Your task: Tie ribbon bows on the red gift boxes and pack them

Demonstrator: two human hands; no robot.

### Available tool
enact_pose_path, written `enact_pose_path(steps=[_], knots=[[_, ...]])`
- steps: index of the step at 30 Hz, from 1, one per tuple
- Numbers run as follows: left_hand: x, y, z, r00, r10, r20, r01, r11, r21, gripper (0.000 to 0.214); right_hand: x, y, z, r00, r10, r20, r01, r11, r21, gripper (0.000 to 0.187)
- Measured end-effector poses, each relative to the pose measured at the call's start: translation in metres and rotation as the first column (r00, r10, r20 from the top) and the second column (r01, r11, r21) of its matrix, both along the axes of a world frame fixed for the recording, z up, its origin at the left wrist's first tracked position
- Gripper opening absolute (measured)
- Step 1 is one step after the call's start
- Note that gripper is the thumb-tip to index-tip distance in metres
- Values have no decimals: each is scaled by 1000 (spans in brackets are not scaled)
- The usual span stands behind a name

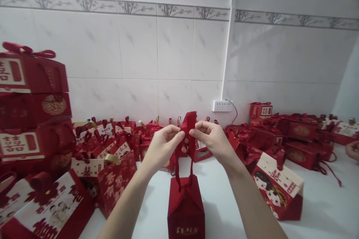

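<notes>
A small dark red gift box (pixel 186 209) with gold lettering stands upright on the white table in front of me. From its folded top rises a red ribbon (pixel 191 121), held up above the box between my two hands. My left hand (pixel 165 143) pinches the ribbon on one side with thumb and fingertips. Close beside it, my right hand (pixel 210 138) pinches the ribbon on the other side. The ribbon forms an upright loop between the fingertips, and its lower strands run down to the box top. Some fingers are partly hidden behind the ribbon.
Stacked red boxes (pixel 33 112) rise at the left, with printed boxes (pixel 56 209) before them. A cream-topped box (pixel 277 186) stands right, near a pile of red boxes (pixel 300 134). A power strip (pixel 222 105) is on the tiled wall. Another person's hand (pixel 352 150) shows at the right edge.
</notes>
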State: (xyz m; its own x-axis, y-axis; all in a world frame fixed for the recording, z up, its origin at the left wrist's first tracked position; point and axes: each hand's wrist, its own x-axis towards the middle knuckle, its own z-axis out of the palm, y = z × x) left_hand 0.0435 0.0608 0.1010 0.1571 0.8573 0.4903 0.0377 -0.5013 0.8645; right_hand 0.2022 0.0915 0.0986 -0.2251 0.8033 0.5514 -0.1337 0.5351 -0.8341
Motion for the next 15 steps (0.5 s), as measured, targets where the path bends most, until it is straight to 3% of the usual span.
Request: enact_pose_path(steps=[8,15], knots=[[1,-8,3,997,-23,-77,26,999,40,12,-4,-8,1,996,-87,11,86,991,102,27],[1,-14,7,989,-67,-134,76,995,66,13,-13,-14,0,978,-205,30,203,977,59,32]])
